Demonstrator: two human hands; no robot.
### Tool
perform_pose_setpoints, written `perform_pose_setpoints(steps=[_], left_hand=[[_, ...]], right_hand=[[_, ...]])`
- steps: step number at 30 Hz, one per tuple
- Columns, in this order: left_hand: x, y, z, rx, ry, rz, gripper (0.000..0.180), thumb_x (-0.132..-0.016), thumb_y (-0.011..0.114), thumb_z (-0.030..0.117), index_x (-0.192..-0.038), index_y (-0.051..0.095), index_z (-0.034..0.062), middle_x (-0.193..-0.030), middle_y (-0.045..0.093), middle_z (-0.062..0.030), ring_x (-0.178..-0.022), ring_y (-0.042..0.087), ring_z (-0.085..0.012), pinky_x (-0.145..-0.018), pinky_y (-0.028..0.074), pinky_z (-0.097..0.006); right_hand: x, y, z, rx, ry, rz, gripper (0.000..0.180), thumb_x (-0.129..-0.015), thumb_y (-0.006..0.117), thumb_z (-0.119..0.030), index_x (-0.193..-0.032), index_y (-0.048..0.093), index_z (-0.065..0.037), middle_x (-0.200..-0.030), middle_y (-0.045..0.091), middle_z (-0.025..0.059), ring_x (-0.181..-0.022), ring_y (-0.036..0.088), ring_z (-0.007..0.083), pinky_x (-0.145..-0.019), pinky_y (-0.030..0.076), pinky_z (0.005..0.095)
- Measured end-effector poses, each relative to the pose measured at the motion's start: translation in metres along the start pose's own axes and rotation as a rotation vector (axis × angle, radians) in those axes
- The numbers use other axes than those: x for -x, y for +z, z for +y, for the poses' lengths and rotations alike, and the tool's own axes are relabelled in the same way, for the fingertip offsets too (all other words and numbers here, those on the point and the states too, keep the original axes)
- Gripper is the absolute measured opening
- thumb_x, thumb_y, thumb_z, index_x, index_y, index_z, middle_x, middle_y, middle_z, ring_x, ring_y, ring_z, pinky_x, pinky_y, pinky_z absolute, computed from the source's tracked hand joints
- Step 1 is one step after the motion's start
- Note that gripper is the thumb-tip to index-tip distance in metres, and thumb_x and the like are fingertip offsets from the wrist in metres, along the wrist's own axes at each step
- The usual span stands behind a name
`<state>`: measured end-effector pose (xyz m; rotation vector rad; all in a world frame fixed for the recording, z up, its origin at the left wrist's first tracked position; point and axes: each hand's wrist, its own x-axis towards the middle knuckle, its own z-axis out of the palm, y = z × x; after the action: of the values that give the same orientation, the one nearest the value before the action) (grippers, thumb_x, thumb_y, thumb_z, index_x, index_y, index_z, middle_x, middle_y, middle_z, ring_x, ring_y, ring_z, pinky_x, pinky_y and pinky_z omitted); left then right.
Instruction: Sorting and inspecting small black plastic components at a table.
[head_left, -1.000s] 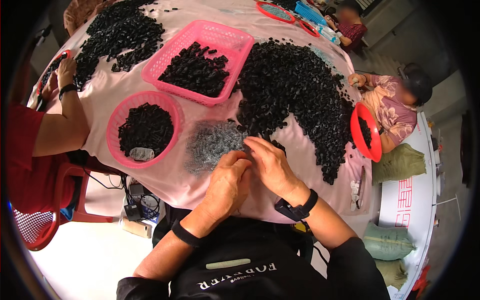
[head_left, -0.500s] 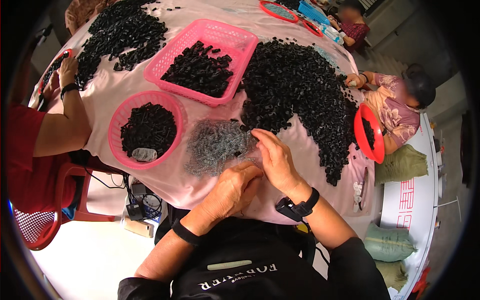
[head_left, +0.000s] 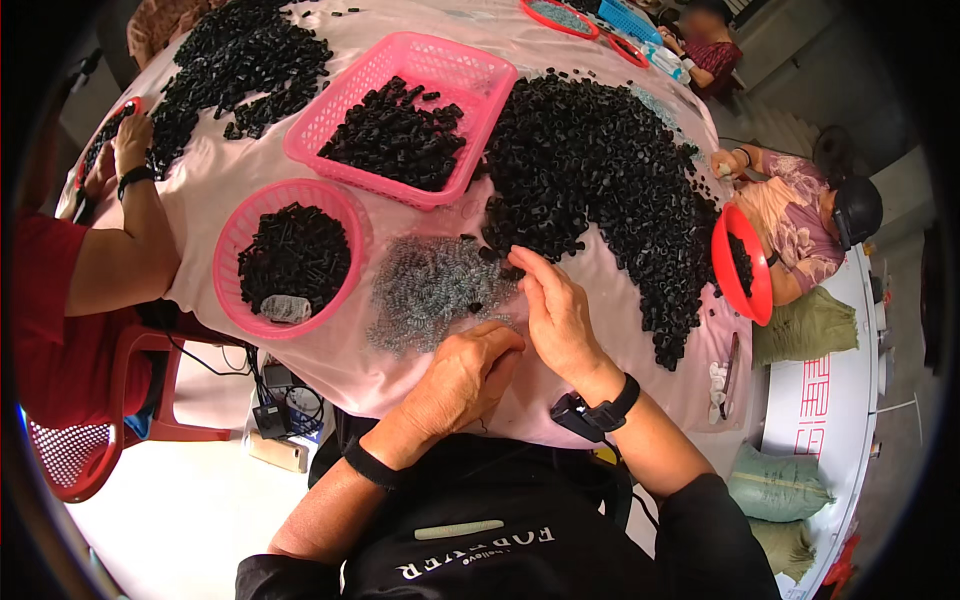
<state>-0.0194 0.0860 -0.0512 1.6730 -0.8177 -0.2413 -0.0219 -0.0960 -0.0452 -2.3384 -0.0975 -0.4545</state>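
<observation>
My left hand (head_left: 462, 378) is closed, its fingers curled in at the near edge of a heap of small grey, spring-like coils (head_left: 425, 290). Whatever those fingers hold is hidden. Close beside it on the right, my right hand (head_left: 552, 312) has its fingers stretched forward. Their tips come up to the near edge of a wide pile of small black plastic parts (head_left: 590, 170); the thumb is mostly hidden. A single black piece (head_left: 475, 308) lies on the coils.
Left of the coils stands a round pink basket (head_left: 228, 270) of black parts. Behind it is a rectangular pink basket (head_left: 300, 140). Co-workers sit around the cloth-covered table (head_left: 380, 385); one at the right has a red bowl (head_left: 765, 290). Tweezers (head_left: 733, 365) lie near the right edge.
My right hand has shifted slightly away from me, while my left hand stays almost in place. The co-worker at the right and the red bowl appear slightly farther right.
</observation>
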Motion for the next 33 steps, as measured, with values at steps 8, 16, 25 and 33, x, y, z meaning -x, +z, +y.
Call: perform_pose_setpoints(steps=[8,16,25,33], left_hand=[[0.000,0.000,0.000,-0.013,0.007,0.009,0.014,-0.089,0.066,0.001,-0.102,0.070,-0.0009,-0.097,0.071,-0.0174,-0.088,0.070,-0.0377,-0.078,0.056,-0.042],[-0.001,0.002,-0.001,-0.033,0.067,0.015,0.013,-0.088,0.064,-0.002,-0.101,0.067,-0.0032,-0.096,0.067,-0.0179,-0.086,0.067,-0.0396,-0.075,0.054,-0.044],[0.001,0.003,-0.003,-0.044,0.072,0.028,0.012,-0.088,0.065,-0.002,-0.100,0.067,-0.0025,-0.096,0.067,-0.0175,-0.084,0.068,-0.0396,-0.073,0.054,-0.044],[0.000,0.003,-0.003,-0.059,0.066,0.026,0.011,-0.089,0.066,0.001,-0.099,0.069,-0.0006,-0.095,0.070,-0.0167,-0.087,0.070,-0.0368,-0.078,0.056,-0.042]], right_hand=[[-0.003,0.001,-0.004,0.044,-0.022,0.040,0.034,-0.098,0.054,0.002,-0.131,0.061,-0.002,-0.112,0.073,0.0153,-0.102,0.068,0.0347,-0.090,0.054,0.0427],[-0.010,-0.003,-0.008,0.109,-0.110,-0.074,0.039,-0.096,0.052,0.004,-0.133,0.062,-0.003,-0.116,0.073,0.0117,-0.102,0.065,0.0313,-0.092,0.053,0.0405],[-0.012,-0.005,-0.009,0.092,-0.140,-0.128,0.039,-0.095,0.053,0.004,-0.132,0.064,-0.004,-0.112,0.075,0.0095,-0.101,0.064,0.0302,-0.090,0.052,0.0401],[-0.027,-0.001,-0.003,0.071,-0.086,-0.107,0.032,-0.093,0.057,0.004,-0.121,0.069,-0.004,-0.106,0.074,0.0096,-0.100,0.065,0.0296,-0.087,0.054,0.0396]])
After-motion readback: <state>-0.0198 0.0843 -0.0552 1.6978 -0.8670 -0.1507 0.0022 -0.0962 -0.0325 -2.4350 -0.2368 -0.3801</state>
